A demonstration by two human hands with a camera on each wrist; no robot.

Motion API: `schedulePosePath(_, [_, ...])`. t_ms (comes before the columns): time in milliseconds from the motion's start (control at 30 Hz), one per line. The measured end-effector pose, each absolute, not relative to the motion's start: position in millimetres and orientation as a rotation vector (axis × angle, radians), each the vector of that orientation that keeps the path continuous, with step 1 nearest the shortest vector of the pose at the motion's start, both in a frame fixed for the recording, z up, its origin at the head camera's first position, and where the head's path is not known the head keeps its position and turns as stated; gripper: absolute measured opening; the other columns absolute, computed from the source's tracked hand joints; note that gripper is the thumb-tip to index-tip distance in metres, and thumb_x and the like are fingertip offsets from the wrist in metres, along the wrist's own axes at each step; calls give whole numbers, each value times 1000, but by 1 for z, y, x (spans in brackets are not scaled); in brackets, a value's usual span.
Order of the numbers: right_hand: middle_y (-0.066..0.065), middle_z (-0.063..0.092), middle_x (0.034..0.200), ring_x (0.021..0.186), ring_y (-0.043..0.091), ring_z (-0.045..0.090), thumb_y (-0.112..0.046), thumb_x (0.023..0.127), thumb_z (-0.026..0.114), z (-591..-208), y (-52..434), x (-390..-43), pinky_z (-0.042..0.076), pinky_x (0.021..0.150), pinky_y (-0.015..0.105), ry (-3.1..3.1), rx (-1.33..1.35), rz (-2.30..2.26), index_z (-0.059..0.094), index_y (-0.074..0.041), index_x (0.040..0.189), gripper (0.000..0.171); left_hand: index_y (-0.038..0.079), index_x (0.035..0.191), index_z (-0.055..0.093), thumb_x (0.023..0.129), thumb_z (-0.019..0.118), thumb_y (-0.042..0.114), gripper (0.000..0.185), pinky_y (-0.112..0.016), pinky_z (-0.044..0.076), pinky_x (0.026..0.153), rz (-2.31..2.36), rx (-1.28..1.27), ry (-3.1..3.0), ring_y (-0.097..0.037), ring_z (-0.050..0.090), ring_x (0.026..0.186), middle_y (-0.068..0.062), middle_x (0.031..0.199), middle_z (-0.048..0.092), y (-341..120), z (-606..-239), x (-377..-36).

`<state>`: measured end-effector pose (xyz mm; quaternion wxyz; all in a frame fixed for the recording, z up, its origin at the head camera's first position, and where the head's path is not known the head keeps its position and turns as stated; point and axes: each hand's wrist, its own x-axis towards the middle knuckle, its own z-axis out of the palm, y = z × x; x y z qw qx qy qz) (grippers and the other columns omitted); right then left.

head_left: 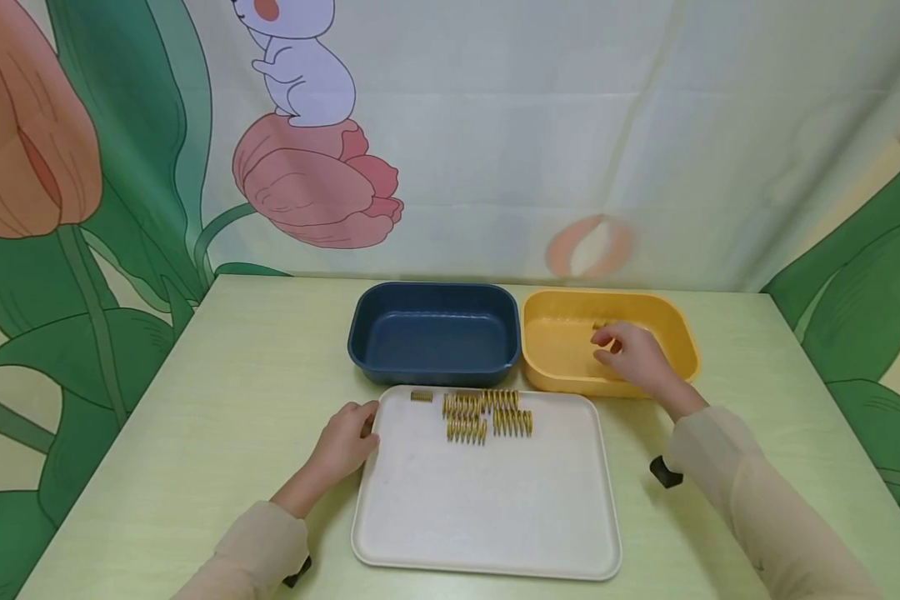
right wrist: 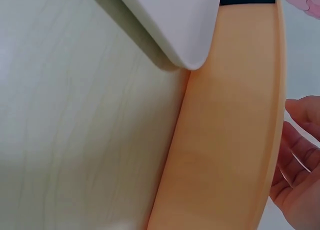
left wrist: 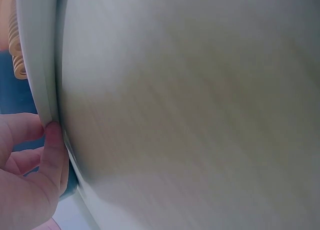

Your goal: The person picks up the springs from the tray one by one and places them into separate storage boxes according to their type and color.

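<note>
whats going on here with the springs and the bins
A person sits at a table with a white tray of small gold springs. Their left hand rests at the tray's left edge. Their right hand is inside the yellow bin, pinching what looks like a spring. The blue bin beside it looks empty.

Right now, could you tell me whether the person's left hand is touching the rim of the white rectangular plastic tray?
Touching. The left wrist view shows the left hand with a fingertip pressed against the white rectangular plastic tray at its rim, no gap between them.
</note>
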<state>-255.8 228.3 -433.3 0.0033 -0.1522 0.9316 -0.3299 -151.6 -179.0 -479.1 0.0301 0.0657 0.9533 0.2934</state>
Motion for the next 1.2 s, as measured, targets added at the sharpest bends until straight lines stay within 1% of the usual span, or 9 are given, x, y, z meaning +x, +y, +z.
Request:
schedulePosePath(233, [24,68,101,77,25,56,1,87,66,-432,227,-246,45,65,22,2918,-527,-1069,66,9,104,19,-1,94,58,80,60,-6,15,-30,34,65,911,201,2940,-21,44,74,-7,76,46,-179,-480,-151])
schedulePosePath(400, [23,68,100,76,23,55,1,87,66,-431,225,-240,45,63,23,2896,-542,-1069,67,8,105,19,-2,95,58,80,60,-6,16,-30,35,65,908,201,2939,-21,44,75,-8,76,46,-180,-480,-152])
schedulePosePath(667, [19,67,92,73,19,54,2,87,66,-430,222,-228,44,61,22,2895,-589,-1071,67,7,104,18,-5,106,60,81,60,-5,25,-31,37,67,900,182,2929,-21,46,77,-9,80,49,-180,-480,-152])
schedulePosePath(867, [17,67,89,71,17,53,3,86,66,-430,220,-218,45,62,23,2888,-680,-1036,68,7,103,17,-3,100,59,81,60,-5,19,-30,35,65,914,196,2926,-21,45,75,-9,78,47,-180,-478,-152])
schedulePosePath(967, [16,68,89,72,17,54,3,86,67,-429,220,-214,46,64,24,2891,-711,-1005,68,6,102,16,-2,98,59,81,60,-5,17,-30,35,64,913,202,2929,-21,44,75,-8,78,47,-180,-478,-152])
schedulePosePath(1067, [16,69,92,74,17,55,2,86,68,-429,221,-210,48,66,25,2895,-732,-974,69,6,101,16,-2,98,59,81,60,-5,17,-30,35,64,910,198,2929,-21,45,75,-8,77,47,-179,-478,-152])
schedulePosePath(1200, [18,69,95,75,17,56,1,86,68,-430,223,-205,49,67,26,2887,-728,-947,69,6,102,16,-3,102,60,82,60,-5,20,-30,36,65,903,181,2924,-21,45,75,-9,78,48,-179,-479,-152])
